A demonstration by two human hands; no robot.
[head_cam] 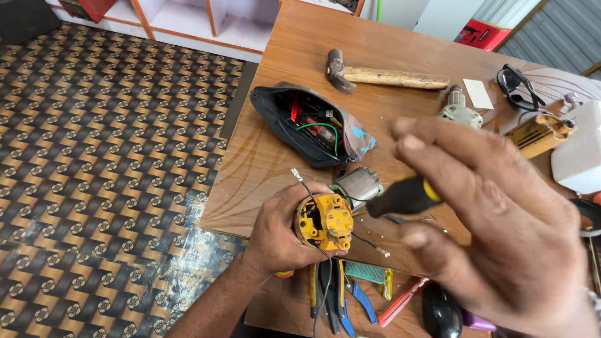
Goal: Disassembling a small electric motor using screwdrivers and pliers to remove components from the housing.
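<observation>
Yellow motor housing amid pouch, hammer, pliers

1. The motor housing is yellow with dark openings; thin black wires run from it.
2. The screwdriver handle is black with a yellow band.
3. The tool pouch is black, showing red and green wires inside.
4. The hammer has a pale wooden handle and a dark head.
5. The table is brown wood grain.
6. The floor carries a black, gold and white woven pattern.
7. The pliers have blue grips.
</observation>
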